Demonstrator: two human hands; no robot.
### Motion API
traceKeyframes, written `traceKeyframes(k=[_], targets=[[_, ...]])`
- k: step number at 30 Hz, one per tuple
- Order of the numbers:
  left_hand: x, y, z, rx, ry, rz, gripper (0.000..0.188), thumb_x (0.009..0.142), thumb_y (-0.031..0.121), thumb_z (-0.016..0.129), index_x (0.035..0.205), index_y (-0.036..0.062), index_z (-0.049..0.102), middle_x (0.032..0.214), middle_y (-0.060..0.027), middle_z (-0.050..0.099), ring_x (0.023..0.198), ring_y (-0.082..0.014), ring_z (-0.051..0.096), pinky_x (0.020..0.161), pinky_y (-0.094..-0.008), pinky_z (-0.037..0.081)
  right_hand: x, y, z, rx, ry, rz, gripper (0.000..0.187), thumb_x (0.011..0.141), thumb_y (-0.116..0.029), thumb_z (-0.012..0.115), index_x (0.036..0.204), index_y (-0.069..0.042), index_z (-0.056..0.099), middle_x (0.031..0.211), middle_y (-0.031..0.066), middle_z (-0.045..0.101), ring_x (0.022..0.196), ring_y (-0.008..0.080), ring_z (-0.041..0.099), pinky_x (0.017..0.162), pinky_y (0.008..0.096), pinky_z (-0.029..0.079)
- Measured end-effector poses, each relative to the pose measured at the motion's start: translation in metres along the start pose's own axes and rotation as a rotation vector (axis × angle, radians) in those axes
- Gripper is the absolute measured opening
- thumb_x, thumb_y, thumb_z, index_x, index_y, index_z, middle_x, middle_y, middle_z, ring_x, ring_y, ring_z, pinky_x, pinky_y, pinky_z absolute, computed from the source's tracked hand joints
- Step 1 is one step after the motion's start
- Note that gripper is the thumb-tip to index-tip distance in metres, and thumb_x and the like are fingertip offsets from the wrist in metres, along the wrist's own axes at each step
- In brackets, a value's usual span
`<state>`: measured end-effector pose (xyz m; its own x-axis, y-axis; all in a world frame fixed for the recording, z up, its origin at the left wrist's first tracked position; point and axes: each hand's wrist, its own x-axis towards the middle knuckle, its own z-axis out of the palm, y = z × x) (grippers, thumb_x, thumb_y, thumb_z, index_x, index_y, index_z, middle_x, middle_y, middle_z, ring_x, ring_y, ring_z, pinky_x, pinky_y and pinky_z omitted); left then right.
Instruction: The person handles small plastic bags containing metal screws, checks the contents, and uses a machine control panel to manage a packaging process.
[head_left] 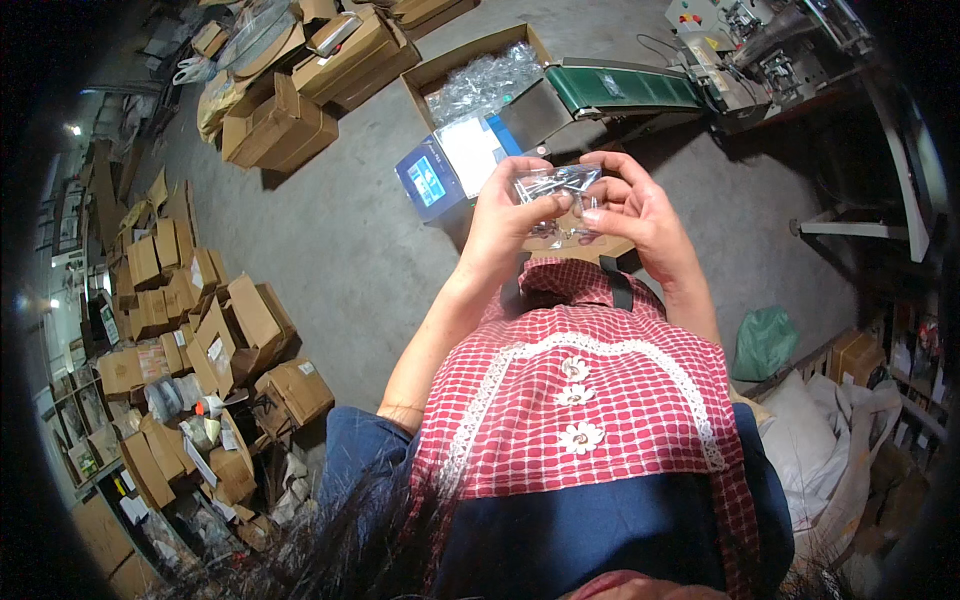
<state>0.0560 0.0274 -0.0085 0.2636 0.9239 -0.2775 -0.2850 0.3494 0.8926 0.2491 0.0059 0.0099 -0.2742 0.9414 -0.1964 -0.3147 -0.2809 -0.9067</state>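
A small clear plastic bag of shiny metal hardware (556,182), which looks like screws or bolts, is held up in front of my apron. My left hand (508,212) grips its left side, thumb across the front. On the other side, my right hand (640,218) pinches the bag between thumb and fingers, the fingertips partly hidden. Below the bag, part of a brown cardboard surface (610,250) shows just beyond my apron.
Beyond my hands stands an open carton of clear bags (425,75), beside a blue box (408,182). A green conveyor belt (640,88) runs to a machine (745,85). Cardboard boxes (275,135) line the left; white sacks (805,440) and a green bag (765,342) lie right.
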Motion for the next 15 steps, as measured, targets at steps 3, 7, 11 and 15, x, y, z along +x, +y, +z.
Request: traceKeyframes(k=[3, 7, 11, 15], targets=[[-0.003, 0.006, 0.003, -0.017, -0.021, -0.009, 0.054, 0.076, 0.005, 0.077, 0.124, -0.0011, 0.051, 0.1, -0.0114, 0.066, 0.087, -0.0167, 0.066, 0.077, -0.0296, 0.054, 0.001, 0.004, 0.002, 0.011, -0.011, -0.017, 0.059, 0.081, 0.002, 0.072, 0.134, 0.0, 0.046, 0.103, 0.0096, 0.064, 0.09, 0.0151, 0.065, 0.072, 0.0286, 0.059], [-0.001, 0.014, -0.008, -0.09, -0.053, -0.037, 0.053, 0.079, 0.008, 0.073, 0.126, -0.003, 0.051, 0.102, -0.011, 0.066, 0.091, -0.0155, 0.065, 0.08, -0.0285, 0.052, 0.003, 0.005, -0.004, 0.052, 0.069, -0.09, 0.057, 0.08, 0.007, 0.07, 0.132, -0.001, 0.047, 0.105, 0.0114, 0.064, 0.093, 0.0175, 0.065, 0.073, 0.0314, 0.061], [-0.003, 0.02, -0.018, -0.172, -0.064, -0.017, 0.052, 0.081, 0.012, 0.07, 0.128, -0.0029, 0.051, 0.106, -0.0122, 0.068, 0.094, -0.0163, 0.065, 0.084, -0.0279, 0.052, 0.0, -0.003, -0.004, 0.145, 0.118, -0.139, 0.054, 0.081, 0.01, 0.067, 0.131, 0.0, 0.048, 0.104, 0.014, 0.066, 0.092, 0.0198, 0.068, 0.074, 0.0327, 0.062], [-0.008, 0.018, -0.008, -0.176, -0.088, -0.039, 0.055, 0.081, 0.016, 0.069, 0.129, -0.0035, 0.052, 0.112, -0.0133, 0.067, 0.1, -0.0172, 0.067, 0.091, -0.0259, 0.053, 0.0, 0.0, -0.003, 0.199, 0.198, -0.2, 0.049, 0.082, 0.011, 0.066, 0.128, 0.001, 0.05, 0.105, 0.0159, 0.067, 0.093, 0.0222, 0.07, 0.078, 0.0341, 0.062]])
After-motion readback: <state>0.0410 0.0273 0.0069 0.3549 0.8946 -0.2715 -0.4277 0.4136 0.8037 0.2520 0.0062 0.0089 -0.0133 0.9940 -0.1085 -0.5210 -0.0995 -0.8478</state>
